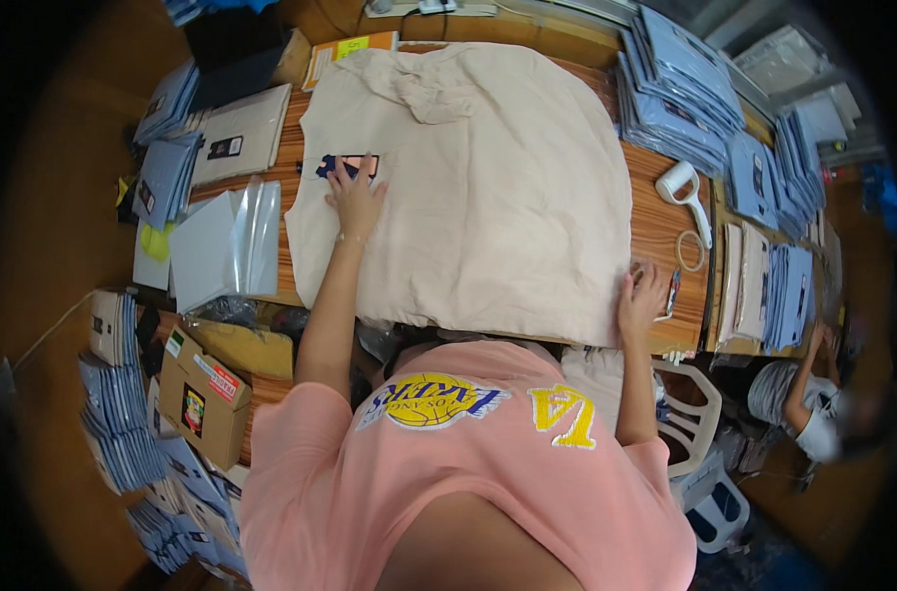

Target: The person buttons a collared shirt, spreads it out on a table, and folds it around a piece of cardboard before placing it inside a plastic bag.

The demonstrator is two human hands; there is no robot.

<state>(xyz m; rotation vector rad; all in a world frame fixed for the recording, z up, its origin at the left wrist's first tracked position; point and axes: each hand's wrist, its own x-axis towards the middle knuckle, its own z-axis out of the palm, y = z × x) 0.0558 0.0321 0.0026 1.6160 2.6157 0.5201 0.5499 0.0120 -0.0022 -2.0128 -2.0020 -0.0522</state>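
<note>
A cream cloth garment (507, 187) lies spread over the wooden table, its far left part bunched into folds. My left hand (356, 205) rests on its left side with the fingers spread. Under those fingertips is a dark hang tag (362, 165) with a pinkish panel, partly covered by them. At the garment's near right edge my right hand (643, 303) lies with its fingers apart and slightly bent, touching the tabletop. Just right of that hand is a small cutting tool (674, 293) that looks like thread snips, partly hidden.
A white lint roller (687, 192) and a tape ring (690, 251) lie on the right. Stacks of bagged blue garments (670, 94) line the far right. Clear plastic bags (222, 241) lie left. A cardboard box (204, 394), a plastic chair (693, 414) and another person (798, 394) are nearby.
</note>
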